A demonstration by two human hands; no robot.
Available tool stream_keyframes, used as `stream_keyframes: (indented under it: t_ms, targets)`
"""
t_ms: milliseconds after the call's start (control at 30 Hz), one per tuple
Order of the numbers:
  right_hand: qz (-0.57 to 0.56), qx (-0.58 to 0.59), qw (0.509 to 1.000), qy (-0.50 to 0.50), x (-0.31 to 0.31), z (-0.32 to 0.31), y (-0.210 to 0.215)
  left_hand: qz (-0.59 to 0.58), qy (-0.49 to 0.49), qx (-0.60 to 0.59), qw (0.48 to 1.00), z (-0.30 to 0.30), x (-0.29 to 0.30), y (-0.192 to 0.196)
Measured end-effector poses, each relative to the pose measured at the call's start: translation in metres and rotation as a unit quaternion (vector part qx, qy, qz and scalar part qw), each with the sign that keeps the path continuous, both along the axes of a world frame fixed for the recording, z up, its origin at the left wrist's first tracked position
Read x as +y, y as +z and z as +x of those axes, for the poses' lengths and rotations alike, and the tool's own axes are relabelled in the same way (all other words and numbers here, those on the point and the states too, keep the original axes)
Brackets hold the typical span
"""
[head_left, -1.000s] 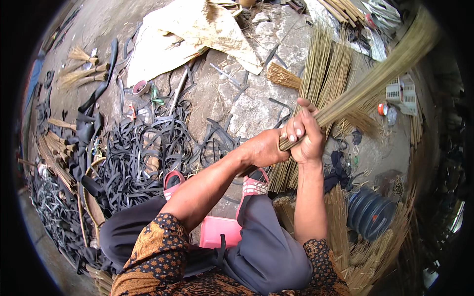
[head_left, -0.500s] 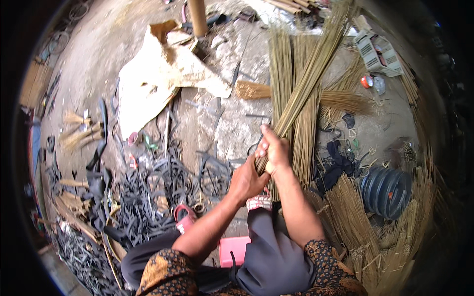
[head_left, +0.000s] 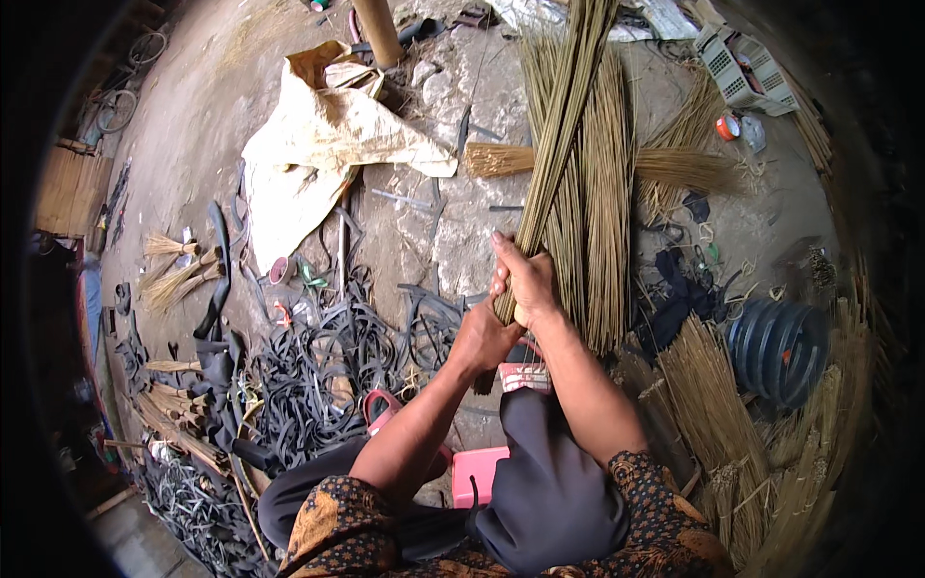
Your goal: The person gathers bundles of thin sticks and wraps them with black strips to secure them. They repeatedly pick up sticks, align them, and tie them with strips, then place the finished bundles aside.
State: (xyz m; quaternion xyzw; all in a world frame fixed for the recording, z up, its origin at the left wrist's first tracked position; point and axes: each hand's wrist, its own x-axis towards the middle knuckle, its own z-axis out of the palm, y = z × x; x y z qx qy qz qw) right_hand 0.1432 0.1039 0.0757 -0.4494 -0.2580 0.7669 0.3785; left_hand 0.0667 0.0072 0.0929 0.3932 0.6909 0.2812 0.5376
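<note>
A long bundle of thin sticks (head_left: pixel 562 135) slants up and away, its lower end gripped low down. My left hand (head_left: pixel 485 334) is wrapped round that lower end. Just above it, my right hand (head_left: pixel 528 281) closes on the same bundle, its thumb pointing up along the side. Part of the bundle is hidden behind the fingers. Beneath and to its right, more long sticks (head_left: pixel 605 212) lie on the ground. They cross over a tied brush-like bundle (head_left: pixel 496 160), whose flared end shows at the right.
Tangled black rubber strips (head_left: pixel 318 361) cover the ground at the left. Farther off lies a pale sack (head_left: pixel 308 144) beside a wooden post (head_left: pixel 376 34). Standing stick bundles (head_left: pixel 713 405) and a blue plastic bottle (head_left: pixel 779 352) are on the right, a grey crate (head_left: pixel 744 75) beyond them.
The held bundle's top has swung leftward, so it leans less to the right. Both hands keep their grip on it. The whole view has also shifted slightly.
</note>
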Motion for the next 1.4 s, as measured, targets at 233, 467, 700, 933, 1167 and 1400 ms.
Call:
stream_keyframes:
  t_ms: [233, 467, 700, 933, 1167, 1400]
  targets:
    - [0.056, 0.029, 0.998, 0.002, 0.005, -0.001, 0.002, 0.015, 0.007, 0.03, 0.999, -0.01, -0.001, -0.002]
    - [0.089, -0.063, 0.99, 0.093, -0.002, 0.027, -0.01, 0.013, 0.065, -0.154, 0.986, -0.031, 0.01, -0.002]
    - [-0.013, -0.018, 0.991, 0.136, -0.023, 0.03, -0.021, -0.047, 0.104, -0.204, 0.972, -0.032, 0.004, -0.009]
    - [0.019, -0.046, 0.991, 0.124, -0.02, 0.029, -0.025, 0.006, 0.121, -0.232, 0.965, -0.031, -0.001, -0.015]
    - [0.053, -0.09, 0.988, 0.114, -0.026, 0.024, -0.02, -0.004, 0.092, -0.215, 0.972, -0.036, 0.001, -0.015]
    - [-0.003, -0.016, 0.995, 0.096, -0.027, 0.033, -0.032, 0.017, 0.074, -0.22, 0.973, -0.029, 0.004, -0.011]
